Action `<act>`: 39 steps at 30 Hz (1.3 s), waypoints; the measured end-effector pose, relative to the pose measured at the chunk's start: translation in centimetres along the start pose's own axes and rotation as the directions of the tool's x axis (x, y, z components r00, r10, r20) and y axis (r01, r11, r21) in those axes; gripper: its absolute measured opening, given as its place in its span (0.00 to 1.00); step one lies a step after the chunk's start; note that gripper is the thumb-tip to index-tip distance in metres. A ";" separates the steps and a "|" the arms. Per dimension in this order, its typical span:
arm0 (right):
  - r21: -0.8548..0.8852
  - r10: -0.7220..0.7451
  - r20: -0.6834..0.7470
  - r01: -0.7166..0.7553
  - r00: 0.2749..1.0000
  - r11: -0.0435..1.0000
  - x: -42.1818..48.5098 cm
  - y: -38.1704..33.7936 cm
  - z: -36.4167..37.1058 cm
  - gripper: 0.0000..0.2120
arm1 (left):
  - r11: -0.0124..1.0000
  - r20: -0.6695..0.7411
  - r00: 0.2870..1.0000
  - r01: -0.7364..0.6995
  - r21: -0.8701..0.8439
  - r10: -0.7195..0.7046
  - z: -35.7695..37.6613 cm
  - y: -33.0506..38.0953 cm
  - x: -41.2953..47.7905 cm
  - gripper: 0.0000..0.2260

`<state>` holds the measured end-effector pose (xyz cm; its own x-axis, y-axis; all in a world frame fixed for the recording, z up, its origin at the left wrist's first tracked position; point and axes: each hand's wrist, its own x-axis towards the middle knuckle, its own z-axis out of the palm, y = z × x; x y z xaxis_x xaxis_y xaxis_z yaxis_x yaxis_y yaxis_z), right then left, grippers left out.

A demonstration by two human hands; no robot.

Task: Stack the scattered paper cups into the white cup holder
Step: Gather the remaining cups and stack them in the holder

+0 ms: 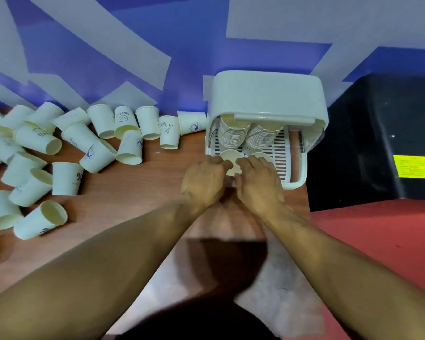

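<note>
Left hand and right hand — fingers curled — pinch one paper cup between them at the cup holder.

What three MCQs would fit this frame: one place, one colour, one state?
1. The loose cups lie where from the cup holder? A right B left C on top
2. The label on the black box is? A green B white C yellow
3. The hands? A both idle B both hold a cup at the holder's front C one lifts a loose cup
B: they fill the table's left side. C: it shows yellow. B: left hand and right hand grip it.
</note>
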<state>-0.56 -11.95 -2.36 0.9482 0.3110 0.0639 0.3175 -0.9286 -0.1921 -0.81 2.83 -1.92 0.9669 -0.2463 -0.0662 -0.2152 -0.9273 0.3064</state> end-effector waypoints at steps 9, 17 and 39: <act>0.083 -0.233 -0.023 0.234 0.972 0.969 -1.0 -11.7 -2.7 0.13 | 0.979 -0.139 0.969 0.202 -0.026 -0.204 -6.0 -6.2 -10.1 0.14; 0.211 -0.475 0.101 0.448 0.874 0.869 -2.2 -25.9 -1.6 0.18 | 0.834 -0.258 0.797 0.547 -0.075 -0.546 -9.3 -14.5 -24.5 0.15; 0.288 -0.738 0.266 0.679 0.621 0.675 -0.6 -58.2 11.1 0.19 | 0.350 -0.197 0.291 0.815 -0.461 -0.936 -9.5 -45.0 -41.6 0.19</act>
<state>-19.61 44.18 -2.08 0.3540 0.9319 -0.0792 0.8583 -0.3574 -0.3681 -30.06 57.44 -3.94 0.5096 0.8521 -0.1194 0.7760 -0.3952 0.4915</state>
